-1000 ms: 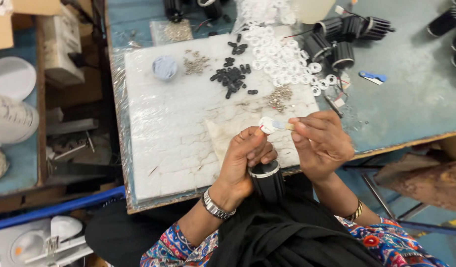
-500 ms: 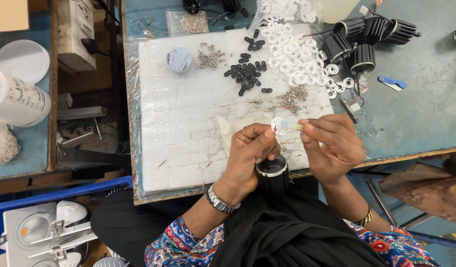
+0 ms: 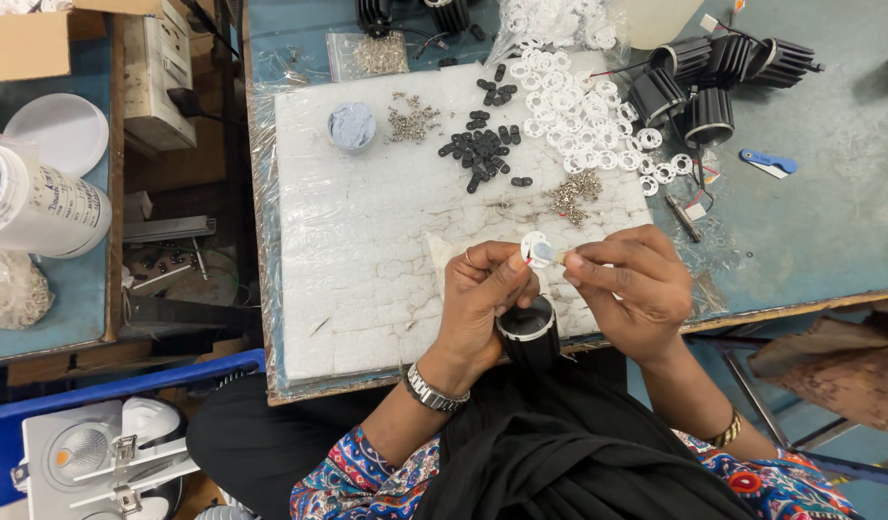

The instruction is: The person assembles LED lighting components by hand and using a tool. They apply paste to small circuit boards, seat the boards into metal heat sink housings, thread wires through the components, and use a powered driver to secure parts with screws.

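Over the near edge of the surface: both hands meet just above a black tube, right at the front lip of the white foam sheet (image 3: 367, 260).

Disc: small white ring-shaped disc (image 3: 537, 248), held up on edge, its flat face turned roughly toward the camera.

Left hand (image 3: 482, 294): fingertips pressed together on the disc's left rim, so that grip is clamped on the disc.

Right hand (image 3: 629, 284): thumb and forefinger pinched on something tiny at the disc's right side. Can't tell what it is, too small.

Which way things lie: the black tube (image 3: 529, 332) stands upright directly below the disc, open mouth up, long axis running toward the lap. It sits tucked against the left palm, so the left hand is the nearer one.

Edges: the tube sits just off the surface's front edge, over the lap rather than on the foam.

Room: bare foam stretches to the left of the hands; further back lie black clips (image 3: 482, 154), white rings (image 3: 579, 116), screws (image 3: 574, 193) and a grey cup (image 3: 351, 126), all well apart from the hands.
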